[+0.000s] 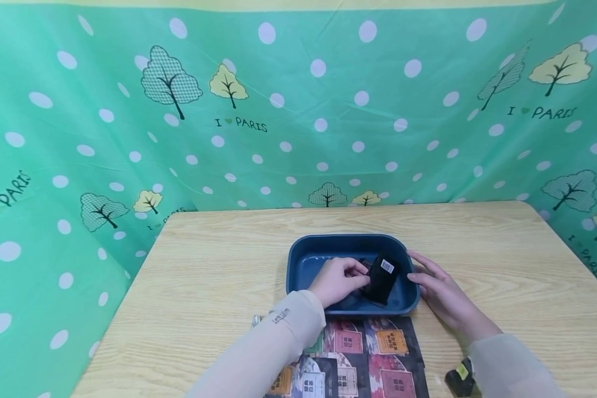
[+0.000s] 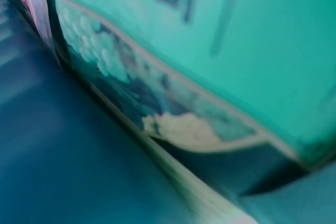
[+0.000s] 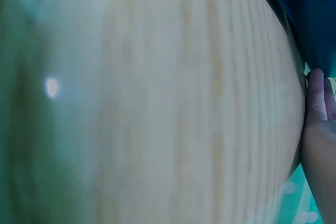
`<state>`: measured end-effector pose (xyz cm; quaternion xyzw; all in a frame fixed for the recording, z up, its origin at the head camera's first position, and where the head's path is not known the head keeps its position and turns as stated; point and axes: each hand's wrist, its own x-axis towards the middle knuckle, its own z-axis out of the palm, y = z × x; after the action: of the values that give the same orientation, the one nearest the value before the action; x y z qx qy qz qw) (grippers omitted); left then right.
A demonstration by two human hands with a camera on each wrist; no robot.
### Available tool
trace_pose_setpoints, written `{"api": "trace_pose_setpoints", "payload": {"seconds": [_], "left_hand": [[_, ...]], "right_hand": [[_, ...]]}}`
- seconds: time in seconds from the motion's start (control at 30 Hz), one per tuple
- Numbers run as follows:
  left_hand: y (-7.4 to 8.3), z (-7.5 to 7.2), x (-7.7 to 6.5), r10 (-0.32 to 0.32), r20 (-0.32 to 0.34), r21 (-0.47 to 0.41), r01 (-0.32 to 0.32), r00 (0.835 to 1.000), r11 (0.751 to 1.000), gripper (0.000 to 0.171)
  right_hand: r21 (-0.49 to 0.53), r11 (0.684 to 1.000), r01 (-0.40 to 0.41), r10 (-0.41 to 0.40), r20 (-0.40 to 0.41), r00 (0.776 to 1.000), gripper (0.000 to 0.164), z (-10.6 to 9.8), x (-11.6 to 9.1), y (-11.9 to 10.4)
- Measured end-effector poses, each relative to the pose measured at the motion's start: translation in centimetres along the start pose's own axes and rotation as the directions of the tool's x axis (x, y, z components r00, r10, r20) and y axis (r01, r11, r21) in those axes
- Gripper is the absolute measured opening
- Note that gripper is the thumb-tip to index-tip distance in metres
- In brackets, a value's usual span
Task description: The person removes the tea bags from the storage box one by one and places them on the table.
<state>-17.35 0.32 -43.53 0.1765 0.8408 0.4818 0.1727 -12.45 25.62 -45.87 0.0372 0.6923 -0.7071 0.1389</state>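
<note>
A dark blue rectangular bin (image 1: 303, 241) stands on the wooden table. My left hand (image 1: 334, 281) reaches into it, thumb and fingers pinching the edge of a black packet (image 1: 384, 281) with a white barcode label. The packet stands tilted in the bin's right half, over other dark packets that it mostly hides. Against the bin's right side rests my right hand (image 1: 445, 298), fingers extended and thumb at the rim. In the right wrist view, the fingers (image 3: 316, 90) lie along the blue wall.
In front of the bin lie several flat packets (image 1: 395, 381) with coloured labels, partly under the left forearm. The left wrist view shows a green-labelled packet (image 2: 236, 66) up close. A small black item (image 1: 460, 381) with a yellow-green patch sits beside the right sleeve.
</note>
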Motion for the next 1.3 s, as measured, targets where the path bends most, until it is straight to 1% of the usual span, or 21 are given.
{"api": "trace_pose_setpoints", "payload": {"seconds": [0.2,0.37,0.57,0.7,0.83,0.93,1.1,1.3], "left_hand": [[0.0,-0.1,-0.1,0.005,-0.004,-0.012,-0.005,1.000,1.000,0.016],[0.3,-0.4,-0.4,0.001,-0.008,-0.029,-0.001,1.000,1.000,0.017],[0.9,-0.8,-0.8,-0.002,-0.024,-0.031,0.002,1.000,1.000,0.017],[1.4,-1.1,-1.0,0.005,-0.042,-0.014,-0.005,0.999,1.000,0.017],[1.9,-1.5,-1.3,0.013,-0.076,0.039,-0.010,0.997,0.999,0.019],[2.2,-1.9,-1.6,0.005,-0.093,0.066,0.001,0.996,0.998,0.019],[2.5,-2.2,-2.1,-0.001,-0.082,0.070,0.007,0.997,0.998,0.019],[2.9,-2.0,-2.7,0.035,-0.079,0.082,-0.028,0.996,0.996,0.021]], "right_hand": [[0.004,1.000,-0.002,0.002,0.005,1.000,0.061,0.0,-0.1,-0.1],[0.004,1.000,-0.003,0.003,0.005,1.000,0.063,0.1,-0.2,0.0],[-0.020,0.999,-0.035,0.035,-0.006,0.999,0.065,0.0,-0.1,-0.2],[-0.021,0.999,-0.041,0.041,-0.010,0.999,0.065,0.0,0.0,-0.3],[-0.011,1.000,-0.029,0.029,-0.007,1.000,0.061,0.0,0.1,-0.2],[-0.007,1.000,-0.019,0.019,-0.004,1.000,0.060,-0.1,0.2,0.0],[0.009,1.000,-0.014,0.014,-0.004,1.000,0.057,-0.2,0.3,0.1],[0.043,0.999,0.010,-0.010,0.003,1.000,0.055,-0.3,0.2,0.2]]}}
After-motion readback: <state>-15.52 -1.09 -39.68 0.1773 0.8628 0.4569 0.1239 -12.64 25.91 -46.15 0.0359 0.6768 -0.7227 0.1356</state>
